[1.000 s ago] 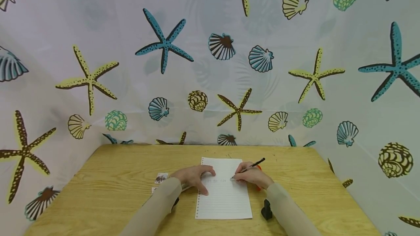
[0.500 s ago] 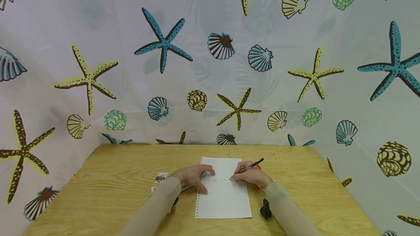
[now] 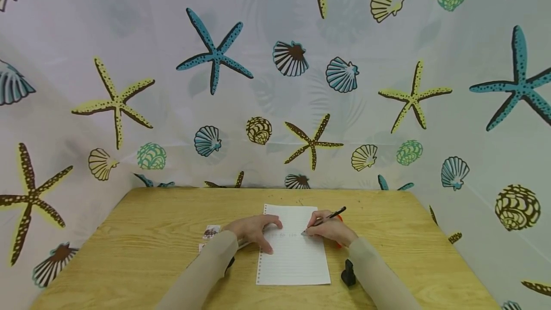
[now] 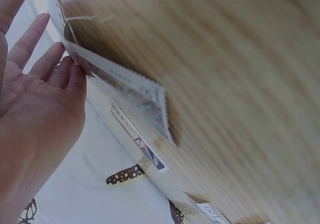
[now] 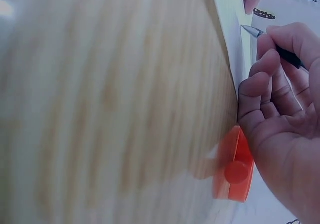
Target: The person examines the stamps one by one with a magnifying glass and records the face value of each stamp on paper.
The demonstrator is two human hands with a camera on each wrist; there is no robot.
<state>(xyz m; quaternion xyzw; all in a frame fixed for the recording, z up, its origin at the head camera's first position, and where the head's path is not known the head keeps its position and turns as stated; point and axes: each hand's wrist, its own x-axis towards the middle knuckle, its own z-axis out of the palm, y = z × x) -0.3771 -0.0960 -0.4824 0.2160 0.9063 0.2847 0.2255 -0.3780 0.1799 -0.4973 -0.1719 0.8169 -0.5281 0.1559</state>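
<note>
A lined sheet of paper [image 3: 297, 264] with punched holes along its left side lies on the table, a faint row of handwritten figures across it. My right hand [image 3: 330, 230] pinches a black pen [image 3: 338, 212], whose tip is at the paper just right of those figures. The metal pen tip [image 5: 251, 31] shows in the right wrist view. My left hand [image 3: 253, 230] rests at the sheet's left side, thumb and fingers spread. In the left wrist view a curled postage stamp [image 4: 125, 87] stands beside the fingers; whether they touch is unclear.
More stamps lie left of the paper, one [image 3: 211, 231] by my left wrist and another [image 4: 140, 139] in the left wrist view. An orange plastic object [image 5: 234, 171] with a round knob sits beside my right hand. The wooden table [image 3: 142, 243] ends at a patterned curtain [image 3: 258, 94].
The pen's upper end has shifted very slightly left. Both hands stay in nearly the same place, and the head view has moved a little.
</note>
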